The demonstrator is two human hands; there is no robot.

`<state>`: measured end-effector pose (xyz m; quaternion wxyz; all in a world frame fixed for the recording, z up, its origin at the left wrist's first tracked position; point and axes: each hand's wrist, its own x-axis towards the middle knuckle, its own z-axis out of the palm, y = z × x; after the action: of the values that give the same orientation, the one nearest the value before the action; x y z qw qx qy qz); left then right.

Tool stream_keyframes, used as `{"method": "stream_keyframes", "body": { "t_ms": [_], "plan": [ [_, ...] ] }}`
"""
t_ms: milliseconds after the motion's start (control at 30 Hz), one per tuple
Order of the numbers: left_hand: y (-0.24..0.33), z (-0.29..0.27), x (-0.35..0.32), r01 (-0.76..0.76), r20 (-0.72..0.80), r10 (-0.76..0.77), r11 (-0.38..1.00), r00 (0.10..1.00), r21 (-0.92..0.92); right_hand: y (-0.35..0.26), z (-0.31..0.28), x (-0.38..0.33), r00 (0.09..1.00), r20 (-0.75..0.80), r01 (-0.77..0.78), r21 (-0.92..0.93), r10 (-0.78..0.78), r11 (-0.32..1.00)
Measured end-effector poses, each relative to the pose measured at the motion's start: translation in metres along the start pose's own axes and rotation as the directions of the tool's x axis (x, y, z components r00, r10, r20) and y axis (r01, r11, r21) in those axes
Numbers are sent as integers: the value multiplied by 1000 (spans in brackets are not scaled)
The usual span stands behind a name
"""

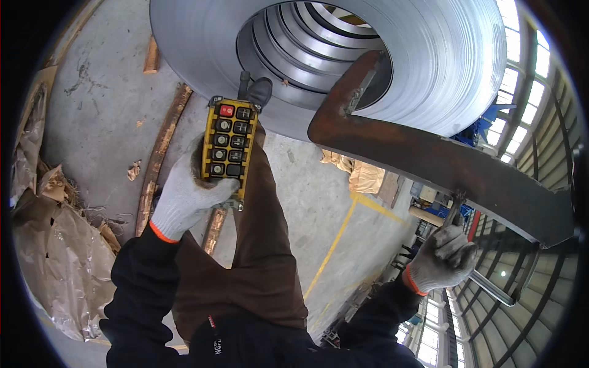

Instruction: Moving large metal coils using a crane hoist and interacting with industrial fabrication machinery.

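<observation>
Yellow push-button remote (229, 150): gripped in gloved left hand (191, 195), buttons (238, 141) up, probably so they're easily seen; fingers mostly hidden behind.
Rusty C-hook (423, 152): arm run over the lower-right bore edge of the steel coil (445, 61); depth can't really be made out.
Right hand (444, 257): clenched round the hook's handle (453, 214), likely for leverage; its end's kinda covered.
</observation>
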<state>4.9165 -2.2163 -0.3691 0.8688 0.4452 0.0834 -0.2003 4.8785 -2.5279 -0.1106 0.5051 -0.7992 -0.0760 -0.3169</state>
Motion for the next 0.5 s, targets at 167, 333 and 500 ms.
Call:
{"method": "stream_keyframes", "body": {
  "t_ms": [167, 333, 500],
  "plan": [
    [-6, 7, 6, -44, -21, 45, 999, 999, 12, 0, -8, 3, 998, 44, -37, 92, 33, 995],
    [-10, 8, 8, -47, -17, 49, 996, 999, 69, 3, 2, 3, 1000, -14, 3, 44, -2, 999],
    [-11, 3, 10, 27, 26, -28, 1000, 999, 14, 0, 8, 8, 997, -75, 30, 143, -19, 989]
  ]
}}
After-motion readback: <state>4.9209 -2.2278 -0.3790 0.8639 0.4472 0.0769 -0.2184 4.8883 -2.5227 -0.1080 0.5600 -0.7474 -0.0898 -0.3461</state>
